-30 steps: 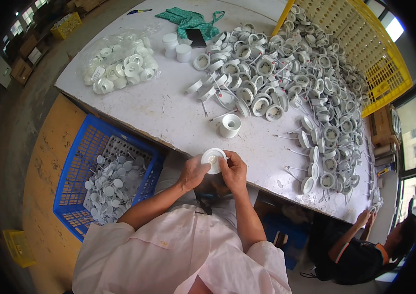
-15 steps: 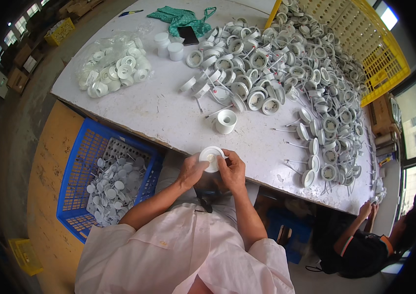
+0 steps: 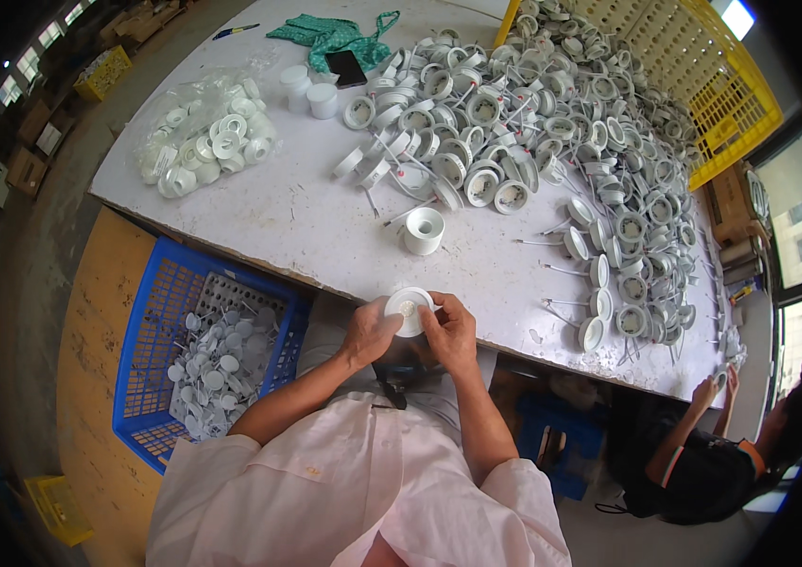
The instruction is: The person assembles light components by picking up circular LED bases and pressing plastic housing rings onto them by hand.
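Both my hands hold one round white lamp housing (image 3: 409, 310) at the table's near edge, its open face turned up and a pale yellowish disc showing inside. My left hand (image 3: 372, 331) grips its left rim, fingers closed round it. On the opposite rim, my right hand (image 3: 449, 329) presses with the thumb on top and the fingers curled beneath. A white cylindrical piece with a round hole (image 3: 424, 231) stands upright on the table just beyond my hands. Past it spreads a large heap of similar white lamp housings (image 3: 511, 196), many with short wires.
A blue crate (image 3: 143, 378) of white discs stands at my left. On the table are a clear bag of white rings (image 3: 203, 142), white jars (image 3: 323, 101), a dark phone (image 3: 345, 68) and a green cloth (image 3: 330, 36). A yellow crate (image 3: 736, 104) tilts at the back right; a co-worker (image 3: 703, 463) sits right.
The view has shifted slightly, so the table things sit a little further left. My hands keep the same hold on the lamp housing. The co-worker's hands have risen a little.
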`<act>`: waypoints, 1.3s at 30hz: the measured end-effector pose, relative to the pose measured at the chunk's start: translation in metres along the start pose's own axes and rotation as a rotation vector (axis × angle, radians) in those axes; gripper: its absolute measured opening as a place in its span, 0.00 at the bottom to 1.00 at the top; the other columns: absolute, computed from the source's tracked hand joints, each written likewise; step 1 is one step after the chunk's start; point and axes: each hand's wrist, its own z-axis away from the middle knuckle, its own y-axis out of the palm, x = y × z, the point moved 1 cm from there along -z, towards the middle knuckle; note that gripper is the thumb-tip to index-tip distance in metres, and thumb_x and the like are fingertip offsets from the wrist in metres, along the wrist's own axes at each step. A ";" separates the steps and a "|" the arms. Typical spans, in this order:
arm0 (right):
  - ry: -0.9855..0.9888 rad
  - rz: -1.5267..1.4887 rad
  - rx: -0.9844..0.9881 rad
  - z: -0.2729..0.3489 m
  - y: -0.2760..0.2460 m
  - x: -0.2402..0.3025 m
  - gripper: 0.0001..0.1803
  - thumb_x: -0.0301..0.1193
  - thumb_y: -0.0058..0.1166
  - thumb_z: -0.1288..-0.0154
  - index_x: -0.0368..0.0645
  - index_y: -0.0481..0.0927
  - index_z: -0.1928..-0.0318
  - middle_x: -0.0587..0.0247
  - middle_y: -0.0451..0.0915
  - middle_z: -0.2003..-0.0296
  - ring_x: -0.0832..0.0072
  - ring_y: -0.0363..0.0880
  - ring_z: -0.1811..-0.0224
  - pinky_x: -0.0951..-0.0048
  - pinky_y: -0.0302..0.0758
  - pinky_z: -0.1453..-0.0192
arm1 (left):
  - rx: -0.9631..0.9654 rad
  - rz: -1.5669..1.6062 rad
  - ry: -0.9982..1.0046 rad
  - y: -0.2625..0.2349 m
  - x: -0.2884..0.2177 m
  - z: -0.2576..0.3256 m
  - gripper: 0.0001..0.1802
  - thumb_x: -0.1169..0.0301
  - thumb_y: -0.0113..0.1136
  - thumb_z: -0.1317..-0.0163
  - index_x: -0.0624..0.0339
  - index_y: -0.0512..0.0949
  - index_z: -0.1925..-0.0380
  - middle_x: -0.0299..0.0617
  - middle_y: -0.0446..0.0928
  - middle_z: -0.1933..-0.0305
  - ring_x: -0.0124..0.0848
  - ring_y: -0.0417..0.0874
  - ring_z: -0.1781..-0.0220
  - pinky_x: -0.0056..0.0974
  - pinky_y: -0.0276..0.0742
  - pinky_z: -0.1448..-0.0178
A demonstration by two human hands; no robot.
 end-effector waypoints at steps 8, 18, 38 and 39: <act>0.086 -0.034 -0.032 0.000 0.002 0.013 0.10 0.29 0.60 0.40 0.36 0.80 0.61 0.65 0.77 0.75 0.81 0.70 0.75 0.77 0.69 0.70 | -0.052 -0.102 0.024 0.004 0.004 0.002 0.14 0.72 0.49 0.40 0.70 0.77 0.58 0.48 0.81 0.65 0.29 0.80 0.62 0.35 0.76 0.56; 0.035 0.076 -0.083 -0.002 0.009 0.007 0.09 0.27 0.61 0.41 0.36 0.80 0.63 0.75 0.70 0.82 0.90 0.60 0.80 0.83 0.60 0.78 | -0.075 -0.047 0.021 0.002 0.007 -0.002 0.16 0.70 0.51 0.40 0.67 0.75 0.54 0.45 0.80 0.66 0.29 0.78 0.67 0.34 0.75 0.61; 0.052 0.088 0.009 0.001 -0.006 0.018 0.12 0.31 0.60 0.40 0.37 0.80 0.59 0.50 0.81 0.65 0.61 0.81 0.67 0.67 0.76 0.61 | -0.025 -0.097 0.038 0.007 -0.009 -0.001 0.15 0.70 0.52 0.37 0.69 0.76 0.54 0.46 0.82 0.63 0.28 0.82 0.63 0.33 0.77 0.58; 0.058 0.111 0.001 0.001 -0.005 0.017 0.12 0.31 0.60 0.41 0.37 0.80 0.59 0.50 0.80 0.65 0.60 0.80 0.67 0.66 0.76 0.61 | -0.047 -0.143 0.078 0.008 -0.014 0.000 0.15 0.70 0.53 0.37 0.69 0.76 0.55 0.48 0.82 0.65 0.31 0.83 0.64 0.34 0.77 0.59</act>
